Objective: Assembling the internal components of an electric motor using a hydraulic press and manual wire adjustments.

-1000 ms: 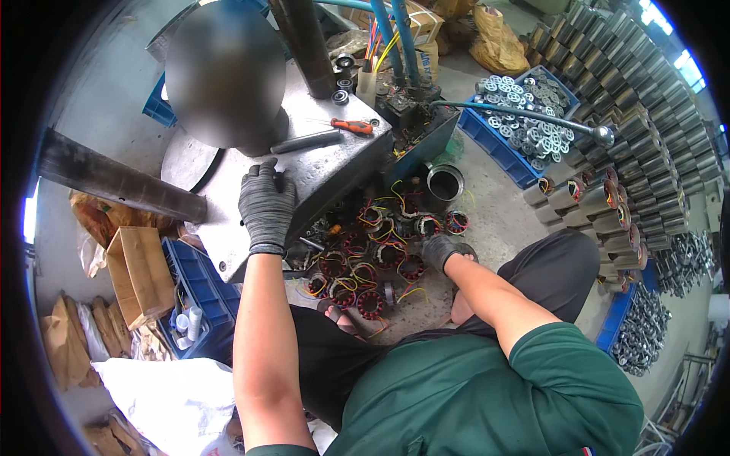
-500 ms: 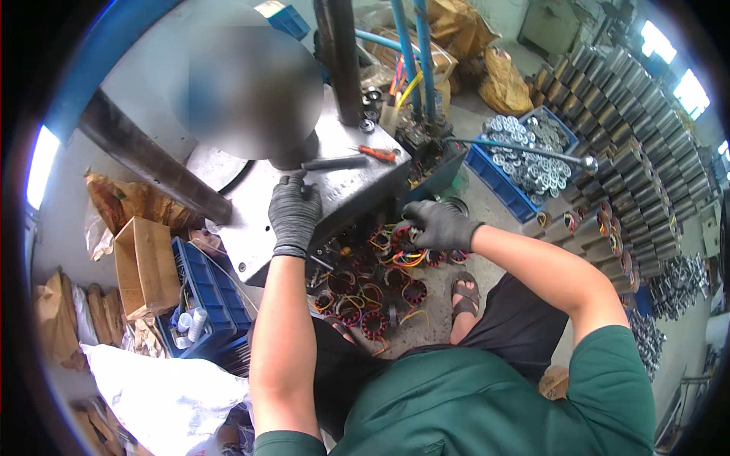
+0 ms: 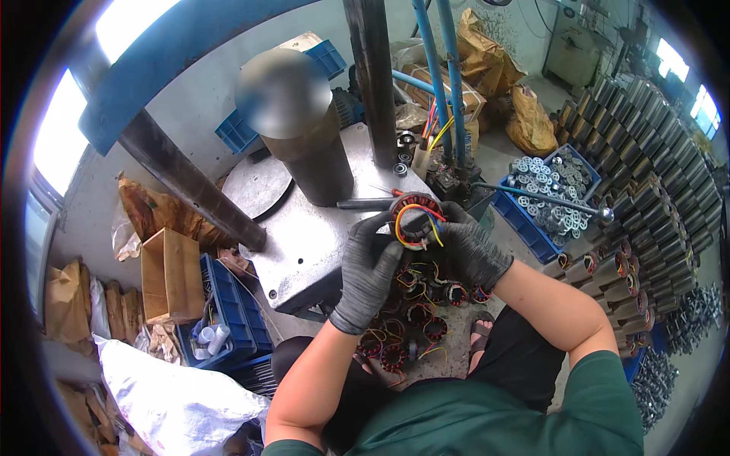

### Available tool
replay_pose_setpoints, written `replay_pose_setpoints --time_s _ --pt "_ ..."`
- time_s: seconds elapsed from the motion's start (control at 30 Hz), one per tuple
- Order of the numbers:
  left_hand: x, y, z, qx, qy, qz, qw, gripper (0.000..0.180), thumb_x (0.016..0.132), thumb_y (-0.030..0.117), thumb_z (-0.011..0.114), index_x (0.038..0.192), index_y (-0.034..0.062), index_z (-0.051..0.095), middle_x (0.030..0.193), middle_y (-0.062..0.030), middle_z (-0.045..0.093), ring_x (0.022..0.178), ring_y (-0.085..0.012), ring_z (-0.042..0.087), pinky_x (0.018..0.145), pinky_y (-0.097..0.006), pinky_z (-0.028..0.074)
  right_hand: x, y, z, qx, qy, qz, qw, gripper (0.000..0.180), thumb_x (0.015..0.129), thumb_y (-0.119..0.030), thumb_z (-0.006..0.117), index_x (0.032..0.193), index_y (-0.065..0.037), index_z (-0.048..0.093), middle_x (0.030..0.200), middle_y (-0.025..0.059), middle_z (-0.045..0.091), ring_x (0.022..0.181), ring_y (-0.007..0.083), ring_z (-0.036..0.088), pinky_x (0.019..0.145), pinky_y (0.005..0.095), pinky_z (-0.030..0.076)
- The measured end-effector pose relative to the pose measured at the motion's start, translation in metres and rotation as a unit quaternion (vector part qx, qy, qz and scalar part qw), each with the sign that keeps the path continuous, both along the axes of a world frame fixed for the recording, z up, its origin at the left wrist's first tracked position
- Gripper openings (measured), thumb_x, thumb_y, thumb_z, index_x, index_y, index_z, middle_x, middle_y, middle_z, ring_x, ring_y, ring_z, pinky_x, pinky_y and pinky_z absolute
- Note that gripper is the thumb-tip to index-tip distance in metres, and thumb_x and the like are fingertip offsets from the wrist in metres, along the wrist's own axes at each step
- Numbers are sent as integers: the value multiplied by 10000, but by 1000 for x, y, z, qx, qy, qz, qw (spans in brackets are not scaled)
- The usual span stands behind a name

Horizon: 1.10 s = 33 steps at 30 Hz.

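Note:
A motor stator [image 3: 420, 204], a ring with red and dark windings and loose red, yellow and blue leads, is held up between my two gloved hands. My right hand [image 3: 475, 245] grips its right side. On the opposite side, my left hand [image 3: 366, 267] has its fingers at the rim and its thumb by the leads. Just beyond, a dark metal bar [image 3: 363, 204] and a partly hidden screwdriver [image 3: 386, 189] lie on the press's metal table [image 3: 304, 247]. Several more wired stators [image 3: 420, 312] are heaped on the floor below.
A thick steel cylinder [image 3: 323, 171] stands on the table between two dark posts. To the right are a blue crate [image 3: 525, 226] of metal discs, a ball-ended lever [image 3: 547, 197] and stacked metal cylinders [image 3: 635, 197]. Blue bins [image 3: 239, 304] and a white sack [image 3: 167, 395] are at left.
My right hand has raised a stator from the floor heap to the table's front edge. My left hand has left the tabletop and joined it at the stator. The view has shifted.

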<state>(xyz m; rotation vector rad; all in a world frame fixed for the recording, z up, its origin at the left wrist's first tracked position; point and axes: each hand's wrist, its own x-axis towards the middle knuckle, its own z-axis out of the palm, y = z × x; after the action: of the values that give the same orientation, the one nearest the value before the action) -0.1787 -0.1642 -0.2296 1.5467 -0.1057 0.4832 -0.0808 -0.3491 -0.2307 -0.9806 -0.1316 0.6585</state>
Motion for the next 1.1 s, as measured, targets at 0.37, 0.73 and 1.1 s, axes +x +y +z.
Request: replay_pose_setpoints --time_s 0.37,0.73,1.1 --pt "0 11 8 40 -28 37 998 346 938 30 668 1280 0 626 1218 -100 600 983 -135 625 879 -295 524 -9 3 9 61 -3 -5 998 345 857 -1 688 1178 -58 574 1113 99 664 1002 207 695 855 348 618" --pt "9 38 1 -157 73 135 976 151 1009 126 657 1106 10 657 933 -50 665 879 -132 632 796 -282 522 -1 1 2 59 2 -23 998 434 829 -16 713 1231 -87 565 1159 126 661 1031 258 694 875 432 622" --pt "16 24 -6 26 -26 83 996 191 939 22 709 1114 12 633 1034 -39 650 956 -114 624 893 -278 518 -17 7 13 21 -6 -26 999 455 790 69 694 1205 -51 552 1053 140 665 863 241 714 759 370 644"
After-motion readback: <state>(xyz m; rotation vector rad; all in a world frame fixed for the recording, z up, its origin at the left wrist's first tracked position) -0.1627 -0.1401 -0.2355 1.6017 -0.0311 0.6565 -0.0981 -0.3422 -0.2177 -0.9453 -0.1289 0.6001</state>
